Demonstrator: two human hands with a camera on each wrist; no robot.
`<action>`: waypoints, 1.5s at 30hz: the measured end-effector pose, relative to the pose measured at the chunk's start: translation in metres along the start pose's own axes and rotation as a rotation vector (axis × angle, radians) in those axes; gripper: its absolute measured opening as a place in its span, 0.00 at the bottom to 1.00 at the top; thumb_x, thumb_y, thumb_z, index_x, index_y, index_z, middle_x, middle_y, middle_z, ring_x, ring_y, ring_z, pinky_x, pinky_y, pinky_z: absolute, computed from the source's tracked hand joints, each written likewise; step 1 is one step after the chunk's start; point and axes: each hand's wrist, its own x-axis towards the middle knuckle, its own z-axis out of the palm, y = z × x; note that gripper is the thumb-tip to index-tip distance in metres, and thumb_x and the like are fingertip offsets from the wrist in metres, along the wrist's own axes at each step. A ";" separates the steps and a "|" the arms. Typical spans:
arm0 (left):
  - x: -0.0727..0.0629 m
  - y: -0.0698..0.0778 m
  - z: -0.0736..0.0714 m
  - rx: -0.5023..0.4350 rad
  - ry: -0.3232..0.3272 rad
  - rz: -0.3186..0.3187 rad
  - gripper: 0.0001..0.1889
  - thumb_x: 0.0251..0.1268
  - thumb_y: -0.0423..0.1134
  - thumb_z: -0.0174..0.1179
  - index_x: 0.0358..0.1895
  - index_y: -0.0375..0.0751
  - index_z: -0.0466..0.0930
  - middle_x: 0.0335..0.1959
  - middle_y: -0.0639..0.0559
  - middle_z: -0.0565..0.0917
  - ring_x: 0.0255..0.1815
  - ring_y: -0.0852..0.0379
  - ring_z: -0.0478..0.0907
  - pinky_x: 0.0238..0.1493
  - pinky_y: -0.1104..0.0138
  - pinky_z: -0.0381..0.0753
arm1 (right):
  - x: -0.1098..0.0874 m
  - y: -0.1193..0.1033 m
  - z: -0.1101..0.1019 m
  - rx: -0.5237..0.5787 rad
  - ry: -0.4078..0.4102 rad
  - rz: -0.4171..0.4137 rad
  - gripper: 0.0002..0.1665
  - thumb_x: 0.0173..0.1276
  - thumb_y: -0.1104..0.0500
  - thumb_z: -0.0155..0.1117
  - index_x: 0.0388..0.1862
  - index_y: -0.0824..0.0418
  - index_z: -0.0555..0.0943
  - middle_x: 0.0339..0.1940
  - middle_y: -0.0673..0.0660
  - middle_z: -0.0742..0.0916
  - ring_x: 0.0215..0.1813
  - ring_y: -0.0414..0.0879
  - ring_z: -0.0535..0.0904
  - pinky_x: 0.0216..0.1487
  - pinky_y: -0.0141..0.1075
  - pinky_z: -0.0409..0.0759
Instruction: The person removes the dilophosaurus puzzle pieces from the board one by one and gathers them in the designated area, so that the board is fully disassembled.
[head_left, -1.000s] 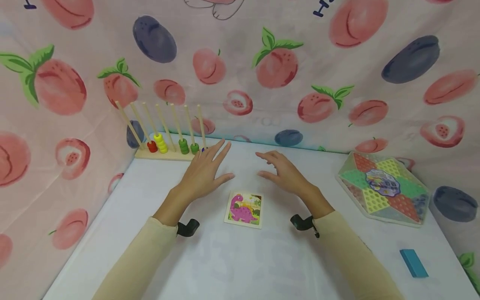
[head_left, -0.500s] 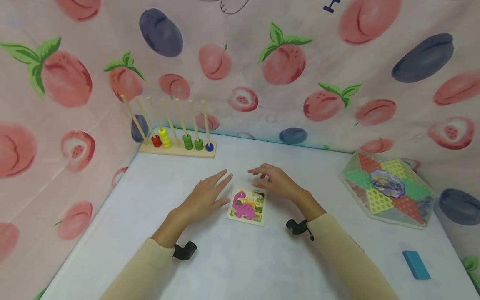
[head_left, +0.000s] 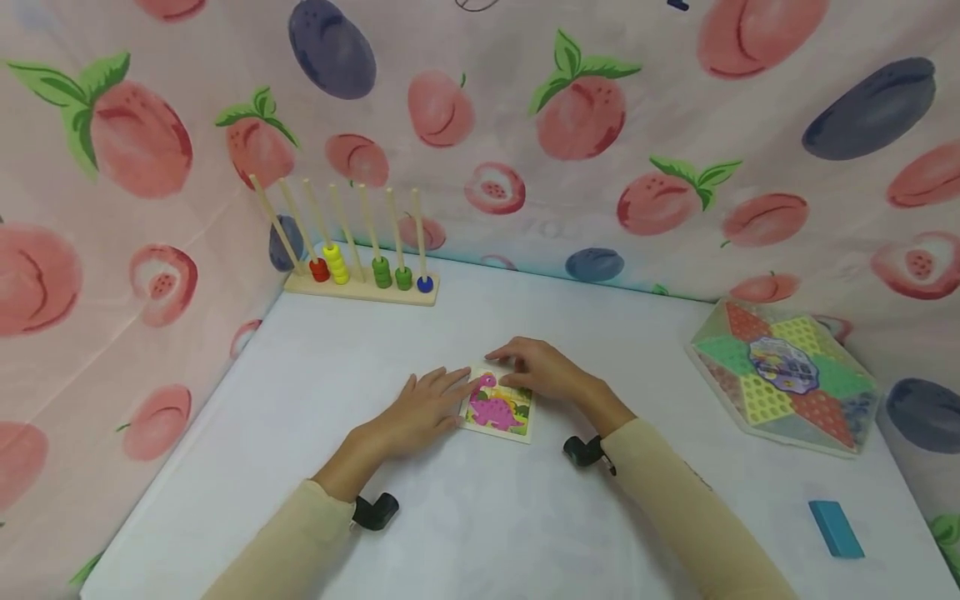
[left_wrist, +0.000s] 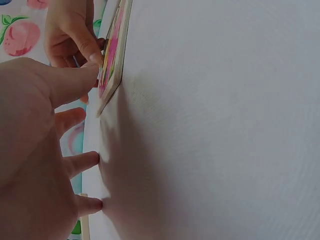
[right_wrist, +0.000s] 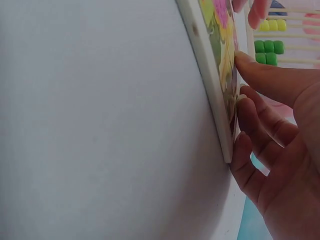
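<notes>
While a square wooden puzzle picturing a pink dinosaur (head_left: 495, 414) lies below centre in the head view, the left hand (head_left: 420, 417) is at its left edge, the right hand (head_left: 551, 371) at its upper right corner. In the left wrist view, the left fingers (left_wrist: 82, 164) spread, released. In the right wrist view, bent right fingers (right_wrist: 255, 122) border the puzzle; whether they grasp it, I cannot tell.

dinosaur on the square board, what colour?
Bright pink; the dinosaur shows best in the head view.
</notes>
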 end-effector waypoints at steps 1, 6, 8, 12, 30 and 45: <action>0.000 0.000 0.002 0.009 -0.006 0.003 0.33 0.77 0.50 0.55 0.81 0.59 0.56 0.85 0.51 0.56 0.85 0.36 0.49 0.78 0.28 0.45 | 0.001 0.000 0.001 0.000 -0.006 0.001 0.26 0.68 0.55 0.72 0.65 0.50 0.82 0.53 0.51 0.86 0.42 0.42 0.75 0.44 0.28 0.78; -0.004 -0.001 0.006 0.067 -0.020 0.031 0.30 0.78 0.51 0.53 0.80 0.59 0.61 0.84 0.50 0.59 0.85 0.35 0.48 0.78 0.28 0.45 | 0.005 -0.002 0.004 -0.014 -0.044 -0.002 0.23 0.69 0.56 0.71 0.63 0.48 0.84 0.51 0.51 0.86 0.42 0.41 0.75 0.45 0.28 0.78; -0.005 -0.001 0.006 0.086 -0.013 0.044 0.29 0.79 0.51 0.53 0.79 0.58 0.62 0.83 0.49 0.60 0.85 0.35 0.49 0.78 0.28 0.46 | 0.006 -0.002 0.003 -0.031 -0.054 -0.002 0.23 0.69 0.56 0.70 0.63 0.47 0.84 0.51 0.51 0.86 0.42 0.41 0.75 0.45 0.29 0.78; -0.004 -0.001 0.006 0.094 -0.010 0.042 0.29 0.78 0.51 0.54 0.79 0.59 0.63 0.84 0.52 0.58 0.86 0.35 0.48 0.78 0.28 0.45 | 0.009 -0.004 0.000 -0.047 -0.078 0.013 0.24 0.70 0.56 0.70 0.64 0.45 0.83 0.51 0.50 0.85 0.42 0.41 0.75 0.44 0.29 0.77; -0.005 0.004 0.005 0.149 -0.009 0.018 0.29 0.78 0.52 0.54 0.79 0.59 0.63 0.84 0.53 0.58 0.86 0.36 0.48 0.78 0.27 0.47 | 0.022 -0.007 -0.011 -0.103 -0.171 -0.019 0.20 0.71 0.58 0.68 0.61 0.46 0.84 0.51 0.52 0.85 0.47 0.43 0.78 0.55 0.34 0.83; -0.004 0.002 0.005 0.175 0.003 0.038 0.29 0.77 0.49 0.56 0.78 0.59 0.65 0.84 0.53 0.60 0.85 0.35 0.50 0.77 0.27 0.50 | 0.028 -0.009 -0.012 -0.077 -0.223 -0.040 0.19 0.72 0.62 0.67 0.60 0.51 0.81 0.54 0.55 0.82 0.47 0.45 0.75 0.56 0.33 0.81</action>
